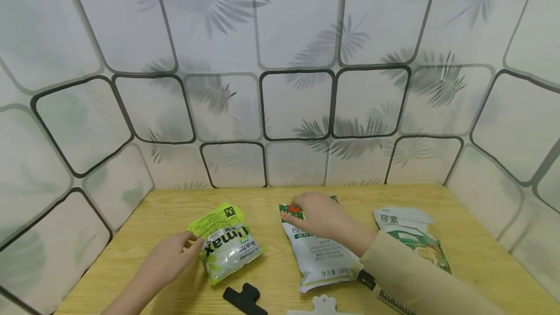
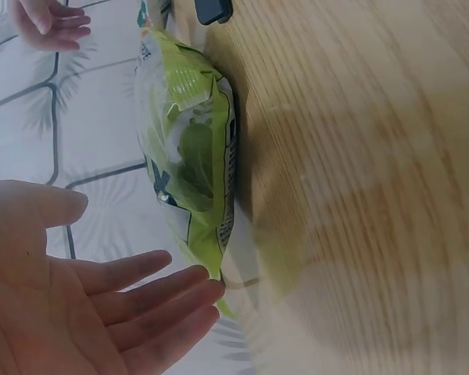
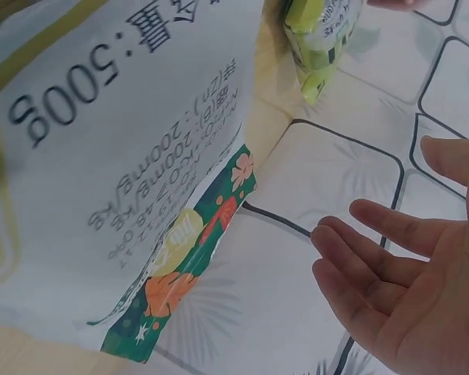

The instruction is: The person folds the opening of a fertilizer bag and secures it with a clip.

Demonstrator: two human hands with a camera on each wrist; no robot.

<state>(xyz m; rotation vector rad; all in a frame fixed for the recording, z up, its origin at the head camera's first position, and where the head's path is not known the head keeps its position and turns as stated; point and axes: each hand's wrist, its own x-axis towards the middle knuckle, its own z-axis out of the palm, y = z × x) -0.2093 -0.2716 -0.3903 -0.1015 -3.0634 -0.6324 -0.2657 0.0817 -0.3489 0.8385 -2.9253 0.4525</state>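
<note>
White pouch (image 1: 317,261), crinkled lime bag (image 1: 229,246), left hand (image 1: 171,256), right hand (image 1: 321,215), both loosely spread, black clip (image 1: 246,298) near, sleeve (image 1: 415,276) across grained table (image 1: 164,215)

Your right sleeve (image 1: 420,281), between four and five o'clock in the head view, is long, plain and khaki-beige, a matte cloth cut loosely and ending at the wrist in a straight cuff (image 1: 372,251). Your left forearm (image 1: 137,288), between seven and eight o'clock, is bare as far as it shows. Your left hand (image 1: 177,254) and right hand (image 1: 321,215) are ungloved, with slim fingers and rounded tips. In the left wrist view a tiny dark speck (image 2: 27,252) marks the palm between eight and nine o'clock.
</note>
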